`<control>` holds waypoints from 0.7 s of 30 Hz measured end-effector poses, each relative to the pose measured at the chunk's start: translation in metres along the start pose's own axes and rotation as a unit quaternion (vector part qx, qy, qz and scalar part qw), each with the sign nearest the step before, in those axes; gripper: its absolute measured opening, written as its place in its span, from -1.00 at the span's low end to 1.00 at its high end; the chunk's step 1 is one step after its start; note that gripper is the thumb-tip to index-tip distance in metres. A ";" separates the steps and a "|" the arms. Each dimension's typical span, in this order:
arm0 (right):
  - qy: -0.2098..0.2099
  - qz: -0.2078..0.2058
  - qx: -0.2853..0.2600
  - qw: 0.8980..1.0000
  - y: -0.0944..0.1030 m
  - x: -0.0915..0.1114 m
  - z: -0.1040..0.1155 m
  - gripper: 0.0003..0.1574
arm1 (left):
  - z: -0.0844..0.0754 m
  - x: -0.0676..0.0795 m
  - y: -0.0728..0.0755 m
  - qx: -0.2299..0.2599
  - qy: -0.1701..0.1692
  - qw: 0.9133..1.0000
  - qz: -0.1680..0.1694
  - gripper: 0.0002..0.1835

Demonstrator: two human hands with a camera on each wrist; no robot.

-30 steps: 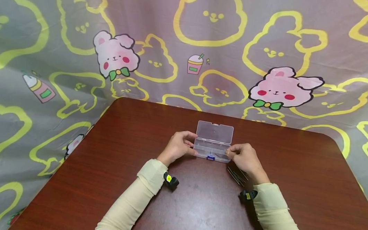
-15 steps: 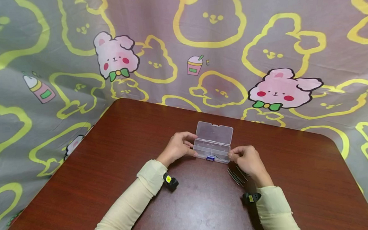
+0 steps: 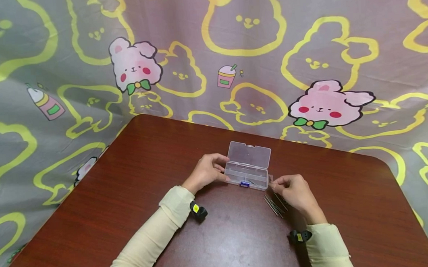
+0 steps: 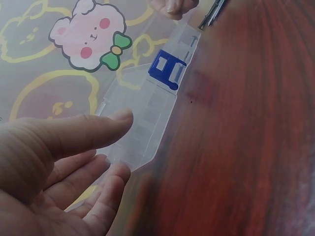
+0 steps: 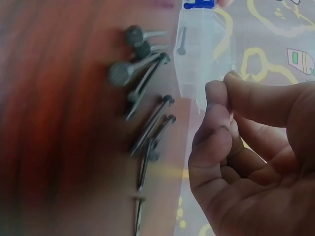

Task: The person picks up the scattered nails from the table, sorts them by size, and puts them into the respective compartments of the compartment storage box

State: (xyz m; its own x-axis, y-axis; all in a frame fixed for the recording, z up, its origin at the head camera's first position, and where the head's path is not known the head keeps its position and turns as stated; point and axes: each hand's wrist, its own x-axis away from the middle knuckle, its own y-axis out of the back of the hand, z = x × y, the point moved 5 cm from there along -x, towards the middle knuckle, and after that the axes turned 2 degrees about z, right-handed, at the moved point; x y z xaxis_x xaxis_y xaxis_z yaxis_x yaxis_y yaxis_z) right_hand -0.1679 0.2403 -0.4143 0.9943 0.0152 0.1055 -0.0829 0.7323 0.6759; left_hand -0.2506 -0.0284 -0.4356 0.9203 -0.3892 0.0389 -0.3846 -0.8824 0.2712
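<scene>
The right hand's (image 3: 293, 192) fingers were pressed tip to tip near the right end of the box (image 3: 256, 185), nothing showing between them; whether they touched it could not be told; the left hand's (image 3: 206, 172) fingers pinched the box's left end; the box, its lid (image 3: 249, 155) raised and a nail (image 5: 182, 40) inside, looked light, stiff and slick, best steadied by its end walls, the thin lid likeliest to crack; the loose nails (image 3: 273, 207), on the surface (image 3: 164, 152) beside the right hand, seemed hard and slim, apt to roll, easiest taken by the shank; the surface's far edge lay near behind the lid, the curtain (image 3: 190, 26) beyond; wider room for moving lay leftward.
</scene>
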 end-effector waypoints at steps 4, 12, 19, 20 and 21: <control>0.004 0.002 0.015 1.000 0.002 0.005 -0.003 -0.89 | 0.000 0.000 0.000 0.003 -0.004 1.000 0.001 -0.32; -0.005 0.009 0.041 0.999 0.004 0.017 -0.012 -0.91 | 0.000 0.000 0.000 0.002 -0.005 1.000 0.003 -0.31; -0.001 0.001 0.077 0.997 0.006 0.023 -0.016 -0.92 | 0.000 0.001 0.001 -0.004 -0.009 1.000 0.008 -0.27; -0.001 0.000 0.080 0.997 0.006 0.024 -0.016 -0.92 | 0.000 0.001 0.001 -0.004 -0.010 1.000 0.009 -0.27; -0.002 0.000 0.083 0.997 0.007 0.026 -0.016 -0.91 | 0.000 0.001 0.001 -0.005 -0.010 1.000 0.009 -0.26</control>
State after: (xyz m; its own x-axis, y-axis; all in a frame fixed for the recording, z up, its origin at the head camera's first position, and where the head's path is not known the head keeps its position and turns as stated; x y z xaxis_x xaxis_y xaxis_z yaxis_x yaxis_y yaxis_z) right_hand -0.1420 0.2567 -0.4188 0.9940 0.0125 0.1090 -0.0939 0.6094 0.7873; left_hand -0.2504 -0.0293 -0.4356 0.9114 -0.4109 0.0238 -0.4007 -0.8726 0.2795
